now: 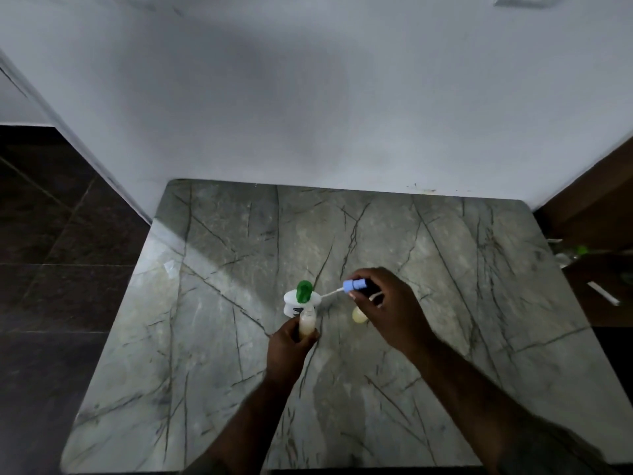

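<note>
Grey veined bench (445,303) beneath everything, with a white bottle (294,302) near its middle as marker. Left hand (287,344) just in front of the white bottle, curled round a small bottle (307,322) of pale yellow liquid, held upright. Right hand (387,310) right of the white bottle, pinching a blue-topped pump (354,286), thin tube (330,294) aimed toward the white bottle. Risk of drips or a bent tube if fed off-centre into a narrow neck; risk of toppling the second pale bottle (358,315) under the right hand.
</note>
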A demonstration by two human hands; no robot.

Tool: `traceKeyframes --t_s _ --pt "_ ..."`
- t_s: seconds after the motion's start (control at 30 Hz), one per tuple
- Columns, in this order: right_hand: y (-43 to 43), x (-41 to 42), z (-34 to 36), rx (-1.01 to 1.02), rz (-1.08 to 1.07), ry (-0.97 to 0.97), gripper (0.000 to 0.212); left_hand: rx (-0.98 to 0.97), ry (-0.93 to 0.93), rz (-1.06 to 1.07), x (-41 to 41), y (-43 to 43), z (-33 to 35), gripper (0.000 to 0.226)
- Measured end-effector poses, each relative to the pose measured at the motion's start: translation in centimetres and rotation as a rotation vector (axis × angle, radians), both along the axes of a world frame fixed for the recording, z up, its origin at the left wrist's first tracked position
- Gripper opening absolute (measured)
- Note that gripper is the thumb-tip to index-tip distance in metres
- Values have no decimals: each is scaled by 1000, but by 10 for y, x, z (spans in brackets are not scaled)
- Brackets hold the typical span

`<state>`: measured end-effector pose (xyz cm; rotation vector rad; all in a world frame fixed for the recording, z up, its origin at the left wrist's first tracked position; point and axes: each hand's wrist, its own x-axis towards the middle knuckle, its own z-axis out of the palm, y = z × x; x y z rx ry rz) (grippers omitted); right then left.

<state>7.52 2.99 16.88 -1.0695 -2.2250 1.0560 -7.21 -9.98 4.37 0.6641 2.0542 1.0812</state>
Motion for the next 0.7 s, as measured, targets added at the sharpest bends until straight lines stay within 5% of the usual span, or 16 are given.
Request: traceKeyframes --t_s 0.23,0.7 --pt "15 -24 16 137 244 -288 21 -8 10 6 0 -6 -1 33" --pt "21 -45 35 150 380 -462 20 25 22 -19 -1 -7 -5 29"
